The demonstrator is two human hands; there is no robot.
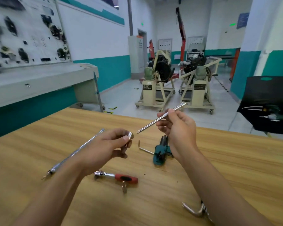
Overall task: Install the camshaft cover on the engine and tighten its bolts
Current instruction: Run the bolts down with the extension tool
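Fingers of the left hand [104, 144] pinch a small socket [130, 135], while the right hand [178, 126] grips a thin extension bar [147, 126] whose tip points at the socket, just apart. Beneath them a red-handled ratchet [116, 176], a long bar [72, 154] and a green key set [160, 154] lie on the table [235, 160]. The engines [162, 67] sit on stands well beyond it.

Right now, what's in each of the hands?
Left hand: pinches a small silver socket.
Right hand: grips a slim extension bar, its tip pointing toward the socket.
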